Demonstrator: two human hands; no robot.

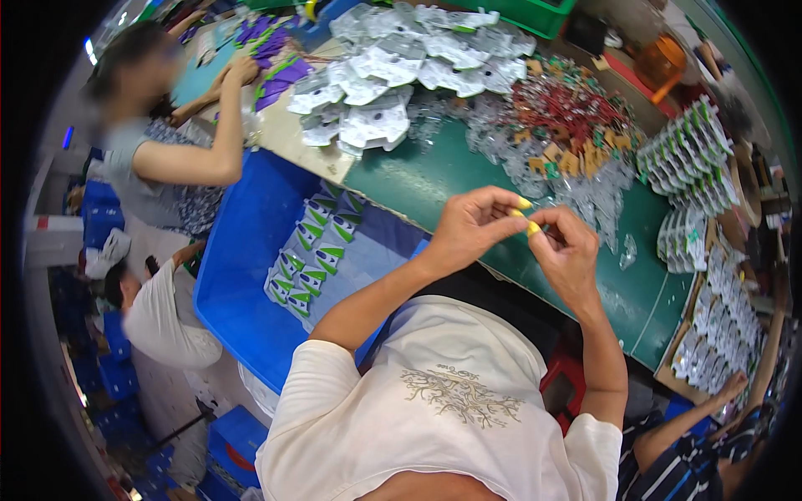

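Note:
Over the front edge of the green work surface (409, 179), my left hand (469, 230) and my right hand (570, 250) meet, thumbs and fingers pinched. Yellow covers wrap several of the fingertips. Whatever sits between the fingertips is too small to make out. Just beyond the hands lies a heap of clear plastic pieces (597, 199). Behind it is a tangle of red wires (564, 108) with small tan and green boards. Farther left, white-grey plastic shells (376, 117) are piled in layers.
A blue bin (221, 275) at my left holds rows of green-and-white parts (313, 250). Stacked grey-and-green parts (689, 154) stand at right, above a box of grey parts (714, 334). One co-worker (188, 159) handles purple pieces (284, 79); another's hand (733, 386) reaches in lower right.

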